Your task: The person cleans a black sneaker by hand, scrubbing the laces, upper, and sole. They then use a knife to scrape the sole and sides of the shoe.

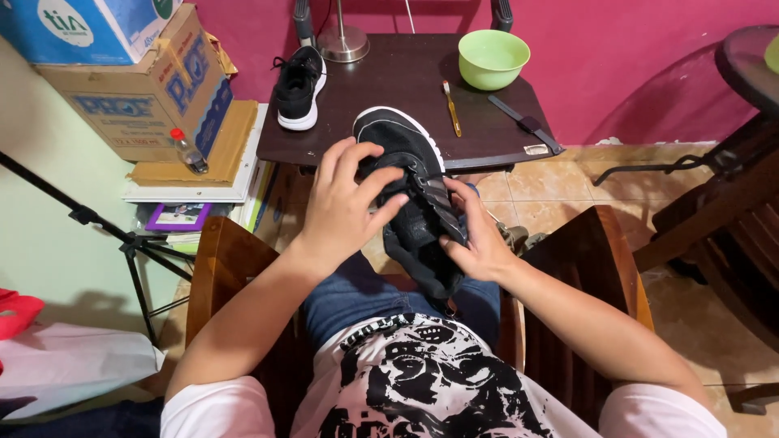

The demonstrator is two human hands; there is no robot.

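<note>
While the black fabric sneaker with a white sole (410, 191) is lying toe-away over the person's lap, the left hand (345, 203) is clasping its laces and the right hand (475, 239) is cupping its heel side.

The person wears a white T-shirt (422, 381) with short sleeves — one sleeve on the left (215, 414) and one on the right (661, 414). A big black picture of a skull with jagged lines fills the front. Blue jeans (357, 296) cover the legs, and both arms are bare below the sleeves — no watch, no rings.
</note>
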